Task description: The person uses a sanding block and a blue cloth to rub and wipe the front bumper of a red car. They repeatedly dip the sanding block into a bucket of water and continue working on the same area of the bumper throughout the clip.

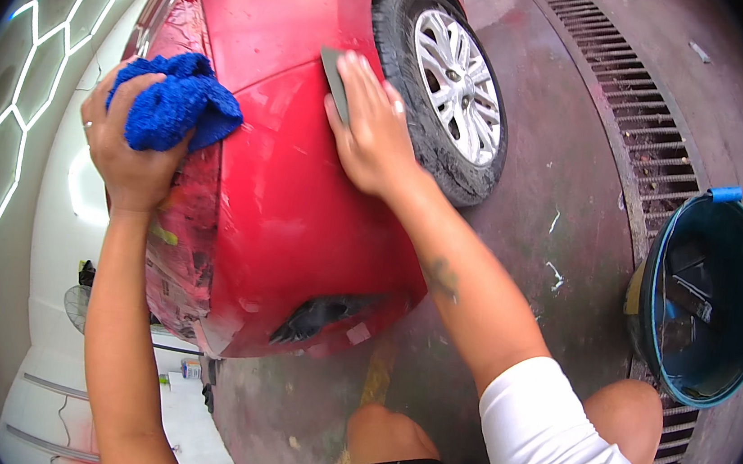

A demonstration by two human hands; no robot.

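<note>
My left hand grips a bunched blue microfiber cloth against the corner of a red car bumper, beside a light covered with masking. A sheet of grey-green sandpaper lies between my right hand and the red bodywork, close to the wheel arch. The fingers of that hand stretch along the sheet, and the thumb is on its near side. Most of the sheet is hidden under the palm.
A black tyre with a silver wheel stands just right of my right hand. Farther right, a dark teal bucket holds dark items and water, next to a metal floor grate. Hexagonal lights line the left wall.
</note>
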